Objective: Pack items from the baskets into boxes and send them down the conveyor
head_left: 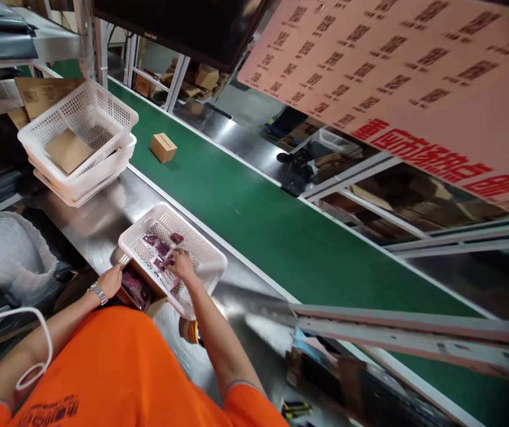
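Observation:
A white perforated basket stands on the metal bench with several small clear packets of dark purple items inside. My right hand reaches into it, fingers curled down on one of the packets; the fingertips are partly hidden. Against the basket's near side is an open cardboard box holding more purple packets. My left hand, with a metal watch at the wrist, grips the box's left edge, close to a small white striped piece.
Beyond the bench runs a green conveyor belt carrying a small carton. Stacked white baskets stand at left, beside bubble wrap. A tape roll lies near my right forearm. A metal rail crosses at right; a printed board hangs above.

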`<act>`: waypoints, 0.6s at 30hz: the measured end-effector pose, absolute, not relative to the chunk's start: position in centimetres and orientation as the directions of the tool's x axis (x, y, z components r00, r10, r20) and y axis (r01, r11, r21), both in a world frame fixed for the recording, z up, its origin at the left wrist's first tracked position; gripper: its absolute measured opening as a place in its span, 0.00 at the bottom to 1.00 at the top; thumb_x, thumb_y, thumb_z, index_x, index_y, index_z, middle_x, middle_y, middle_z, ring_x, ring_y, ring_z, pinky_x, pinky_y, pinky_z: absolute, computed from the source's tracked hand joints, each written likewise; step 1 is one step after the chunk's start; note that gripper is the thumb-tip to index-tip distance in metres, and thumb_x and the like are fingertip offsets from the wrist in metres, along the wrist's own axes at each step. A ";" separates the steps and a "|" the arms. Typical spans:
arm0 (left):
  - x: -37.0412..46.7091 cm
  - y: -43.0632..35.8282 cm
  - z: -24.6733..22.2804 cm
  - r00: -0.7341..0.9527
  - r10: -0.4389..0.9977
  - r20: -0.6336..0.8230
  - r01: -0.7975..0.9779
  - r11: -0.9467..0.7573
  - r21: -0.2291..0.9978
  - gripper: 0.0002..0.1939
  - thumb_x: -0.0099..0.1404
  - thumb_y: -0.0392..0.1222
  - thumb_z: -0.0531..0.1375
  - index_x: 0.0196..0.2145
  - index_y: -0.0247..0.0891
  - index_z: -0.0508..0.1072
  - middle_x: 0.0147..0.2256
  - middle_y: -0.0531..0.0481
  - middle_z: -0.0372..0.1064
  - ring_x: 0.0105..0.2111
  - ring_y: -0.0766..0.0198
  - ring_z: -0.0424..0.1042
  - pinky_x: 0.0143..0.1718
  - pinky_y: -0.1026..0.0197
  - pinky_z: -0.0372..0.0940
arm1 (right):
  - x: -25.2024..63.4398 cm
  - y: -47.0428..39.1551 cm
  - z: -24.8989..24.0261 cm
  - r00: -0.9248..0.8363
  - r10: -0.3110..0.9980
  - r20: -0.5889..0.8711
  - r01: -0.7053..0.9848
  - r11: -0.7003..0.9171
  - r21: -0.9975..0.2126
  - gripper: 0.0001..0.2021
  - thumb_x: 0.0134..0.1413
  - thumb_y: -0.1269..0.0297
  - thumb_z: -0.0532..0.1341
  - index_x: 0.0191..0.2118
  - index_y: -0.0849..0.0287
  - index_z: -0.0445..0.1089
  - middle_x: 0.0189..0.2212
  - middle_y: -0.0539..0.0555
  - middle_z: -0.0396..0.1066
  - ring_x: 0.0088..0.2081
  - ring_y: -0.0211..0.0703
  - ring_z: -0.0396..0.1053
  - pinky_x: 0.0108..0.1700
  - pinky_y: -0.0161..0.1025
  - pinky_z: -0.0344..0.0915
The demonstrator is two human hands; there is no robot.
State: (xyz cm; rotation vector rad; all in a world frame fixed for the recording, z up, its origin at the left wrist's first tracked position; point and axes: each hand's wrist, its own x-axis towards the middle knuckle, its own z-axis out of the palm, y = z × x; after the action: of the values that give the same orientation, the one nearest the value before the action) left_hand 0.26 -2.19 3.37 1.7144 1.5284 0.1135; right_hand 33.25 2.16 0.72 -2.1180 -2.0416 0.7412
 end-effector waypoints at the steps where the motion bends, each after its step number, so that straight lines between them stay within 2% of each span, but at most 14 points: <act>1: 0.2 -2.2 3.4 0.259 0.862 -0.435 0.786 0.074 0.614 0.26 0.81 0.35 0.49 0.70 0.28 0.70 0.60 0.31 0.80 0.59 0.46 0.81 0.64 0.50 0.71 | 33.0 3.0 0.6 -0.055 0.966 -0.252 0.910 -0.055 -0.411 0.28 0.50 0.68 0.76 0.58 0.61 0.79 0.69 0.68 0.70 0.70 0.65 0.65 0.69 0.52 0.64; 3: 0.2 -2.3 3.4 0.257 0.858 -0.445 0.785 0.083 0.614 0.26 0.81 0.35 0.48 0.71 0.29 0.69 0.59 0.31 0.80 0.58 0.46 0.82 0.63 0.49 0.71 | 32.3 4.0 0.2 -0.118 0.962 -0.246 0.903 0.001 -0.430 0.45 0.44 0.67 0.80 0.70 0.60 0.70 0.75 0.69 0.62 0.75 0.66 0.59 0.73 0.54 0.61; 5: 0.2 -2.4 3.3 0.250 0.854 -0.456 0.788 0.094 0.608 0.27 0.81 0.36 0.48 0.71 0.30 0.69 0.58 0.32 0.81 0.57 0.47 0.82 0.63 0.49 0.71 | 31.6 4.2 -0.5 -0.144 0.958 -0.249 0.898 0.021 -0.439 0.49 0.45 0.66 0.79 0.74 0.59 0.66 0.74 0.68 0.65 0.73 0.64 0.62 0.73 0.55 0.62; 9: 0.3 -2.6 3.0 0.233 0.857 -0.460 0.791 0.108 0.603 0.27 0.81 0.37 0.47 0.71 0.31 0.70 0.61 0.33 0.79 0.60 0.48 0.80 0.65 0.52 0.70 | 30.8 3.0 -1.7 -0.108 0.965 -0.240 0.908 -0.002 -0.419 0.36 0.56 0.66 0.71 0.70 0.61 0.69 0.64 0.67 0.75 0.64 0.60 0.71 0.68 0.53 0.67; 13: 0.4 -2.7 2.8 0.228 0.858 -0.460 0.783 0.120 0.610 0.27 0.81 0.37 0.48 0.71 0.32 0.70 0.62 0.33 0.78 0.62 0.48 0.80 0.66 0.51 0.69 | 31.0 2.0 -2.2 -0.077 0.966 -0.248 0.909 -0.034 -0.415 0.24 0.57 0.71 0.66 0.60 0.62 0.77 0.52 0.63 0.81 0.54 0.56 0.76 0.60 0.48 0.70; 16: 0.5 -2.7 3.0 0.233 0.858 -0.457 0.771 0.123 0.624 0.27 0.81 0.37 0.47 0.71 0.30 0.70 0.63 0.31 0.78 0.61 0.48 0.80 0.66 0.49 0.70 | 31.3 3.0 -1.8 -0.090 0.966 -0.241 0.895 -0.027 -0.445 0.22 0.54 0.73 0.66 0.55 0.61 0.79 0.47 0.61 0.82 0.48 0.54 0.78 0.55 0.45 0.71; 18: 0.5 -2.8 3.1 0.236 0.860 -0.453 0.767 0.122 0.630 0.27 0.81 0.37 0.47 0.71 0.29 0.70 0.63 0.31 0.78 0.61 0.48 0.80 0.66 0.50 0.70 | 31.3 4.6 -1.5 -0.087 0.974 -0.211 0.884 -0.022 -0.466 0.24 0.54 0.73 0.64 0.57 0.59 0.78 0.50 0.61 0.81 0.50 0.54 0.77 0.57 0.46 0.71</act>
State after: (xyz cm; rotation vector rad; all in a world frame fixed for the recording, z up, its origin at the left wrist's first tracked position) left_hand 0.47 -2.78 3.08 1.6504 1.5388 0.1364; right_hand 31.26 4.58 -1.50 -1.9924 -2.0632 0.7438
